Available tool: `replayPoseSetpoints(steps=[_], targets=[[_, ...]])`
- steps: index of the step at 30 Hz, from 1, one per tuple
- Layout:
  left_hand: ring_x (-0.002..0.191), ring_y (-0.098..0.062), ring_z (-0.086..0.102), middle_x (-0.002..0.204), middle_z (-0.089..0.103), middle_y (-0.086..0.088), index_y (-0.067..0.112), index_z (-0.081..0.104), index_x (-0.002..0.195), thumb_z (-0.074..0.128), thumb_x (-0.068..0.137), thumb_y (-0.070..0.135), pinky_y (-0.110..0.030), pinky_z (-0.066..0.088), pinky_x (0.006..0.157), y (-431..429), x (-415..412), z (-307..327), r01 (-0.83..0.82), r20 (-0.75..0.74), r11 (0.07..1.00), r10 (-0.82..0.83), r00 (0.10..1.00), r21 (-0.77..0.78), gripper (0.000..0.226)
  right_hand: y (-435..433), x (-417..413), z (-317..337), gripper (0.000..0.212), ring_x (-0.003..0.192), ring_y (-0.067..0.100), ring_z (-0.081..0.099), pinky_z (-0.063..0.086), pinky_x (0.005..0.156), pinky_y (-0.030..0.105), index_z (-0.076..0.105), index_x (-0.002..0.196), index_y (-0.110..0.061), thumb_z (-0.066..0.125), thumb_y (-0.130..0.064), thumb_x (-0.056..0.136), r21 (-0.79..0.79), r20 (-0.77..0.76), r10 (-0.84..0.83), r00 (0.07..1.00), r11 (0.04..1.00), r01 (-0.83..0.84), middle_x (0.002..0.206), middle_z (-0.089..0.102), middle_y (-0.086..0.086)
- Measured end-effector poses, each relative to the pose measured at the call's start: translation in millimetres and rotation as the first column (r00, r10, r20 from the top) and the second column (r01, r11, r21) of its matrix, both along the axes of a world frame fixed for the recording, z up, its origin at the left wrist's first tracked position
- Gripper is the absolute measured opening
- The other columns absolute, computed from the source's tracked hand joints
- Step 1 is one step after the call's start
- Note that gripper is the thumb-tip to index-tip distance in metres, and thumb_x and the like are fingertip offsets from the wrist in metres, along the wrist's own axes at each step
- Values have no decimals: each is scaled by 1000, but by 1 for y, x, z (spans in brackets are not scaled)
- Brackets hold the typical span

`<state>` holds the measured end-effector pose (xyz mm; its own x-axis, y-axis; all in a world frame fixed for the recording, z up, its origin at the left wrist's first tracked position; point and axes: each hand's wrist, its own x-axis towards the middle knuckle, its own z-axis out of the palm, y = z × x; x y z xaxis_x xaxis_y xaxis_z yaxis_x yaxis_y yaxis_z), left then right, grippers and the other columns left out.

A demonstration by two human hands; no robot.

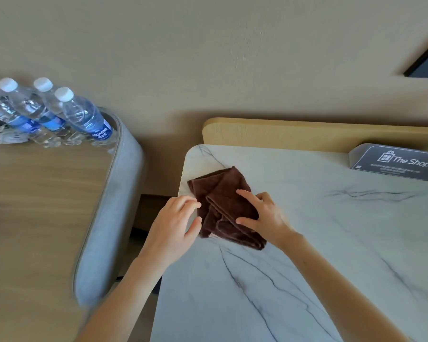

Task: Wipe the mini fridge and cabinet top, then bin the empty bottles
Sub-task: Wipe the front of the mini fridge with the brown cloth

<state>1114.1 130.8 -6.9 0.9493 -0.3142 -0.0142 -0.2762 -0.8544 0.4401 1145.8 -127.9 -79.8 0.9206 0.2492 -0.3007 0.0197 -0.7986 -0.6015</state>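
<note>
Cloth (229,191), brown, crumpled, lies on the marble cabinet top (331,243) near its left rear corner. Right hand (267,215) rests on the cloth's right side, index finger and thumb spread flat on it, pressing down. Left hand (173,225) is at the cloth's left edge, fingers loosely bent, tips touching the fabric; cannot tell if it pinches. Hands are apart, cloth between them. Water bottles (84,114), white caps, stand clustered at the back of a wooden table (40,193) to the left. "The Shop" sign (395,161) sits at the cabinet's right rear.
</note>
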Motion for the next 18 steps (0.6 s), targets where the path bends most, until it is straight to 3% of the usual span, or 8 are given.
replayPoseSetpoints(steps=[2, 4, 7, 10, 15, 18], targets=[[115, -20, 57, 120, 62, -1, 10, 67, 117, 62, 94, 17, -28, 48, 92, 3, -11, 4, -3, 9, 1000, 3, 1000, 5, 24, 5, -20, 2, 72, 90, 6, 53, 41, 77, 7, 39, 143, -46, 77, -43, 82, 131, -69, -112, 991, 984, 120, 111, 48, -4], [113, -20, 58, 119, 63, -1, 9, 68, 114, 63, 93, 15, -28, 48, 90, 5, -23, 9, -9, 27, 1000, 9, 1000, 2, 23, 12, -40, 7, 68, 86, -8, 60, 41, 71, -1, 51, 135, -41, 84, -35, 75, 273, -110, -212, 971, 933, 234, 105, 61, -13], [113, -19, 58, 118, 62, -1, 10, 68, 113, 63, 93, 15, -23, 45, 89, 9, -42, 16, -24, 45, 1000, 24, 999, -10, 21, 24, -69, 19, 66, 89, -14, 62, 46, 69, 2, 55, 125, -44, 86, -26, 70, 399, -91, -330, 940, 852, 338, 102, 65, -25], [115, -16, 57, 120, 62, 0, 11, 67, 114, 62, 94, 17, -19, 41, 90, 11, -61, 25, -49, 60, 998, 50, 997, -28, 22, 35, -89, 40, 70, 93, -4, 62, 48, 70, 6, 49, 127, -46, 82, -22, 71, 393, 29, -365, 931, 860, 325, 107, 63, -21], [114, -16, 56, 119, 62, 1, 11, 67, 114, 62, 94, 17, -19, 41, 90, 17, -93, 40, -65, 99, 997, 69, 993, -42, 21, 43, -112, 78, 75, 109, 9, 60, 53, 87, 27, 44, 130, -44, 81, -21, 70, 438, 150, -368, 918, 857, 272, 118, 63, -16], [113, -14, 56, 118, 62, 2, 12, 66, 113, 62, 93, 16, -19, 41, 91, 22, -112, 45, -83, 122, 994, 92, 988, -76, 20, 43, -130, 95, 75, 108, 1, 61, 51, 86, 20, 45, 127, -47, 84, -20, 69, 525, 146, -400, 905, 807, 272, 113, 64, -23]])
